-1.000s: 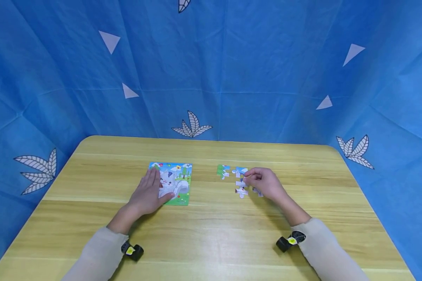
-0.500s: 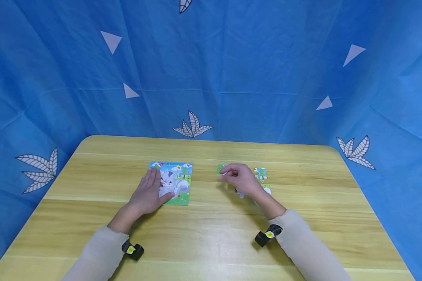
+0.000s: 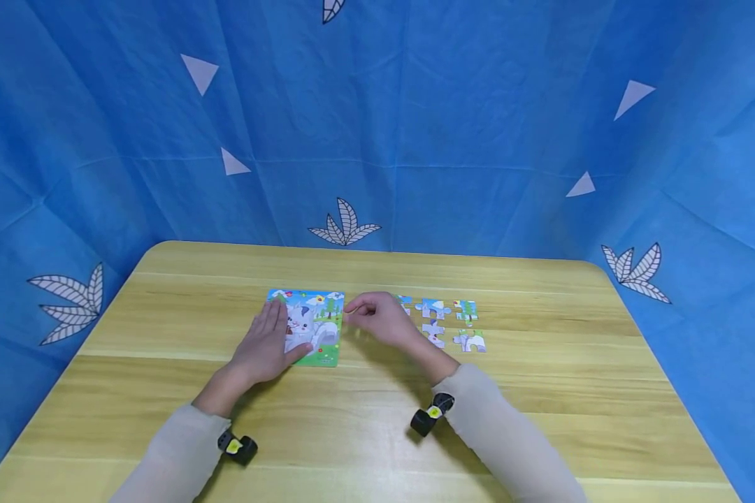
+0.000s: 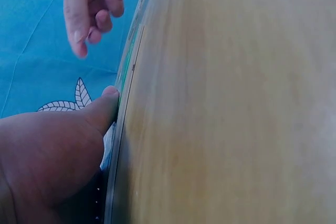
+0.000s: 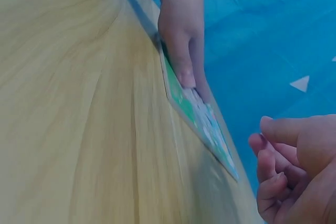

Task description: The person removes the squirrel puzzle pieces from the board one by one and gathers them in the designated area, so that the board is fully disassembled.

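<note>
Before me a wood-grained table (image 3: pixel 377 433) fills the lower half of the frame; on it lie a printed picture board (image 3: pixel 315 327) left of centre and loose jigsaw pieces (image 3: pixel 433 308) right of centre.

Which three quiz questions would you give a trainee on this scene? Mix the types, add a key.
1. Fill in: the curtain behind the table is mainly ____ in colour.

2. True or false: in the head view, the pieces lie to the right of the board.

3. What does the left hand rest on?
a) the pieces
b) the board
c) the curtain

Key: 1. blue; 2. true; 3. b
</note>
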### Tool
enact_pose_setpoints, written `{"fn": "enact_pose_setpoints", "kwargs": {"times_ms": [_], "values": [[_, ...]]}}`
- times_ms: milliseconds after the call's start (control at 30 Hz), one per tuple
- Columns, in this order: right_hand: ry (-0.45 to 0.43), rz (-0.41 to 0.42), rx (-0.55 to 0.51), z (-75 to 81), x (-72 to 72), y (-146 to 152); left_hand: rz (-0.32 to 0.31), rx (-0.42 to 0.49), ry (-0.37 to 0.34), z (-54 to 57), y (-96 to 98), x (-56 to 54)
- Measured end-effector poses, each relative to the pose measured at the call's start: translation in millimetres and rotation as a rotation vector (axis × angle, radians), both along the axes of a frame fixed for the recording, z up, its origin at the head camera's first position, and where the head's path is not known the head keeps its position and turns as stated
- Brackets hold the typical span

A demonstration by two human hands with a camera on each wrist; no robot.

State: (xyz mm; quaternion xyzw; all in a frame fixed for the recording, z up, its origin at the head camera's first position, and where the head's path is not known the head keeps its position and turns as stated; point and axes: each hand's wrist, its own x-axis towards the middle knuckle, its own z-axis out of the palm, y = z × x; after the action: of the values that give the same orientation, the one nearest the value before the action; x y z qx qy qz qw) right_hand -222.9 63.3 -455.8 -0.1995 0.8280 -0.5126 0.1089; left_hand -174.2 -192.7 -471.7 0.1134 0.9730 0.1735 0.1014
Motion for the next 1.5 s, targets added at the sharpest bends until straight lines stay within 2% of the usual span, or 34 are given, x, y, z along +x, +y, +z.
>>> {"fn": "enact_pose_setpoints", "kwargs": {"times_ms": [233, 567, 767, 1033, 1267, 1500], "values": [[0.01, 0.021, 0.025, -2.1, -4.6, -27.3, -0.005, -0.009, 0.005, -1.8, -1.3, -0.9], [-0.013, -0.001, 0.018, -6.8, -7.0, -57.7, -0.016, 0.018, 0.032, 0.4, -0.6, 1.4], [0.019, 0.015, 0.036, -11.9, -8.2, -72.6, -0.02, 0.05, 0.048, 0.2, -1.9, 2.9], [0.083, -0.045, 0.088, -21.7, -10.5, -78.0, -0.047, 0.108, 0.046, -3.1, -6.9, 1.1], [0.105, -0.022, 0.165, -22.6, -9.2, -79.9, -0.081, 0.17, 0.027, -3.9, -20.4, -1.0], [0.098, -0.034, 0.204, -18.0, -6.1, -83.2, -0.069, 0.152, 0.069, -3.4, -40.8, 5.2]]}}
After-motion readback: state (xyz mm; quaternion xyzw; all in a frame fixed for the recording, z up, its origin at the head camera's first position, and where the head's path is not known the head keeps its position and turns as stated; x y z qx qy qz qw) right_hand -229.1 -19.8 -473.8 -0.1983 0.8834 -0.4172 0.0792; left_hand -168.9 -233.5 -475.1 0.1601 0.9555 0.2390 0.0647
